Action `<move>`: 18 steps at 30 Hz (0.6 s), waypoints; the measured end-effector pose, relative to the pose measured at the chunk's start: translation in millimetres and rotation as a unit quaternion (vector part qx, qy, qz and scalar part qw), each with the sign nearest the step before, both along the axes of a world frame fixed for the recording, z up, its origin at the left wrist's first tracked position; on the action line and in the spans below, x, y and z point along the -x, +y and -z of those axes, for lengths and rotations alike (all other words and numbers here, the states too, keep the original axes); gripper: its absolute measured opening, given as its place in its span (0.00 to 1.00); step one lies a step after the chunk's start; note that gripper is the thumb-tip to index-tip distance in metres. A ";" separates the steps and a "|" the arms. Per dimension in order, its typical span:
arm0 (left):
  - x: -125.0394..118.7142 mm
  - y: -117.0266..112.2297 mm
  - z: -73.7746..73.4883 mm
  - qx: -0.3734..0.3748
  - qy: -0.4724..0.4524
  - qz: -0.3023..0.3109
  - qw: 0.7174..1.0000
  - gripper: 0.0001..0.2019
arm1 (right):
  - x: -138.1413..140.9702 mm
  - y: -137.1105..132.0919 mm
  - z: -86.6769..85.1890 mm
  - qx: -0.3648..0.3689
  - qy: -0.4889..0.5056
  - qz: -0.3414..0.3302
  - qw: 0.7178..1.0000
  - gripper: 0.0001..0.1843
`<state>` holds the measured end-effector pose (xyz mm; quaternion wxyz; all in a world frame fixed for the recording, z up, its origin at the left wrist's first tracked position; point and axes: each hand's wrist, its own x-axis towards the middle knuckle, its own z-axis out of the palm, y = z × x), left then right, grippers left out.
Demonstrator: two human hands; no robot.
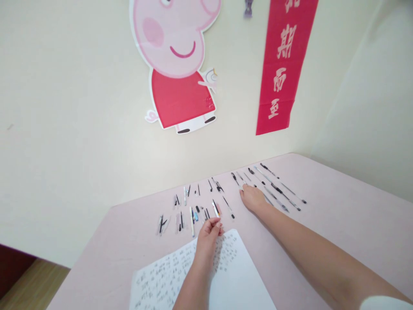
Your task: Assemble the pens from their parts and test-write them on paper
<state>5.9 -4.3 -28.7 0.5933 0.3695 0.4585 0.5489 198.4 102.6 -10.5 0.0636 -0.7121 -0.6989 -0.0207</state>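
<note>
My right hand (252, 197) reaches to the far part of the table, low over a row of pens. Its curled fingertips meet the lower end of a black-capped clear pen (235, 178); the exact grip is partly hidden. My left hand (209, 233) hovers by the upper edge of a handwritten sheet of paper (248, 275), thumb and fingers pressed together. Whatever it may hold is too small to make out. Just beyond it lie a white pen part (215, 209) and a dark pen (229, 207).
Several whole pens (285, 196) lie slanted at the right. Small groups of pen parts (162, 224) are spread at the left, with a pale marker (192, 221) among them. Behind the pink table (97, 258) rises a wall with a pig cutout (182, 99) and a red banner (280, 90).
</note>
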 end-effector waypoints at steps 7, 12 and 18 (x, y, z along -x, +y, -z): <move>0.4 -0.7 -1.4 -0.005 0.018 0.000 1.000 0.13 | 9.5 -31.8 1.5 0.016 0.077 0.008 0.997 0.16; -0.2 -0.6 -0.1 -0.013 0.024 -0.007 1.000 0.13 | 18.4 -54.2 4.4 0.027 0.130 -0.014 0.991 0.14; -1.2 -1.6 -3.1 -0.005 0.036 -0.014 0.999 0.14 | 30.6 -67.6 13.6 -0.006 0.238 -0.064 0.969 0.09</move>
